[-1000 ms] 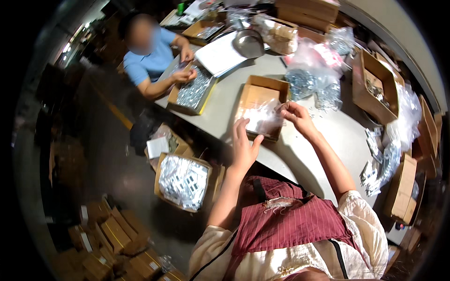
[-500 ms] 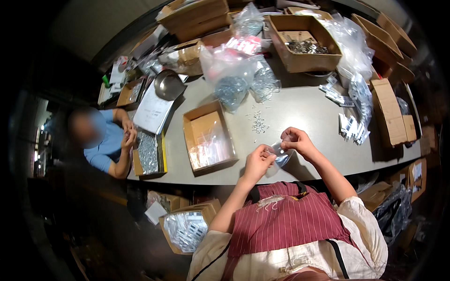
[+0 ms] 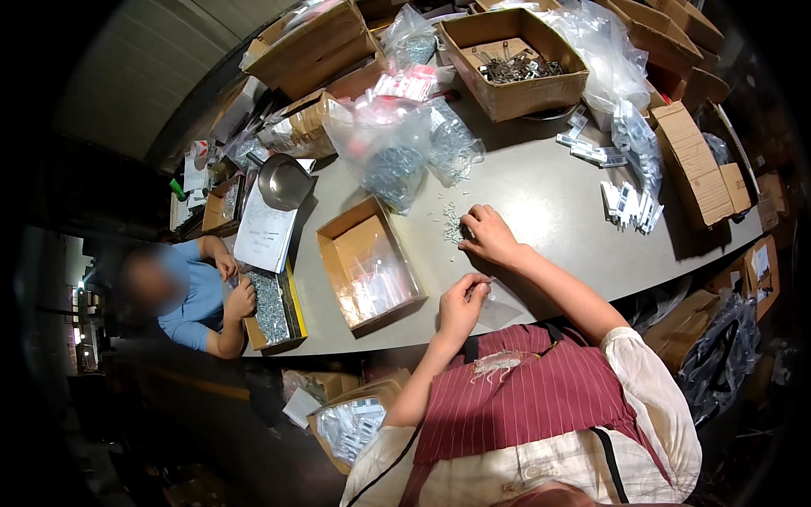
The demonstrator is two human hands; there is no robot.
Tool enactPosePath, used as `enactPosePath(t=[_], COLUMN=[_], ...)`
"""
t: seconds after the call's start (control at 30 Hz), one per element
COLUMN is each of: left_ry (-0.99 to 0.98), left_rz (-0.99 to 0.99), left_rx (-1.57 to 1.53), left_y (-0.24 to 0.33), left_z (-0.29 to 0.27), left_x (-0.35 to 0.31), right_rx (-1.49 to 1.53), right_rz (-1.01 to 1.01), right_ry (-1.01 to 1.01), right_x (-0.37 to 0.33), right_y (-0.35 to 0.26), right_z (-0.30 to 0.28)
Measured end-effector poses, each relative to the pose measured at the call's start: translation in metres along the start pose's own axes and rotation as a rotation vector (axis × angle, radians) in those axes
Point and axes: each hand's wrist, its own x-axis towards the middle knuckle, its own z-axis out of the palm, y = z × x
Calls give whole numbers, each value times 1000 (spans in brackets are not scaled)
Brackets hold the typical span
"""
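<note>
My left hand (image 3: 463, 308) is closed in a pinch on a small clear plastic bag (image 3: 504, 306), which hangs to the right of the fingers near the table's front edge. Farther out, my right hand (image 3: 492, 237) has its fingers curled down at the right side of a loose pile of small screws (image 3: 450, 221). Whatever lies under those fingertips is hidden. To the left of both hands stands an open cardboard box (image 3: 359, 262) with clear plastic bags (image 3: 382, 287) inside.
Large clear bags of metal parts (image 3: 395, 173) lie beyond the screws. A carton of metal pieces (image 3: 515, 97) stands at the back; white-and-grey strips (image 3: 629, 207) lie to the right. At left, a co-worker (image 3: 198, 287) handles something beside a box of screws (image 3: 270, 308) and a metal scoop (image 3: 285, 182).
My right hand has let go of the plastic bag and moved forward and left to the screws. My left hand keeps the bag, now lower. The view has shifted slightly.
</note>
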Motion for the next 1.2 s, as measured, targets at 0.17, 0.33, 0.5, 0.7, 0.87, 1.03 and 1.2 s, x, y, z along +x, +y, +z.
enactPosePath(t=[0.17,0.33,0.5,0.7,0.87,1.03,1.2], left_ry=[17,99,184,63,106,87,140], left_rz=[-5,215,377,41,443,431,449], left_rx=[-24,183,364,270,310,374,467], left_y=[-9,-8,1,33,9,4,1], left_z=[-5,-13,-8,-7,3,9,19], left_x=[-5,0,12,26,41,39,40], right_rx=[138,71,104,114,61,-59,-281], right_rz=[-112,-66,-9,23,-5,-38,8], right_ry=[-70,-45,-98,-131,-101,-110,-89], right_x=[-5,-33,-53,-62,-61,-62,-71], right_y=[19,46,66,68,53,58,59], right_z=[-2,-40,-68,-75,-73,-70,-64])
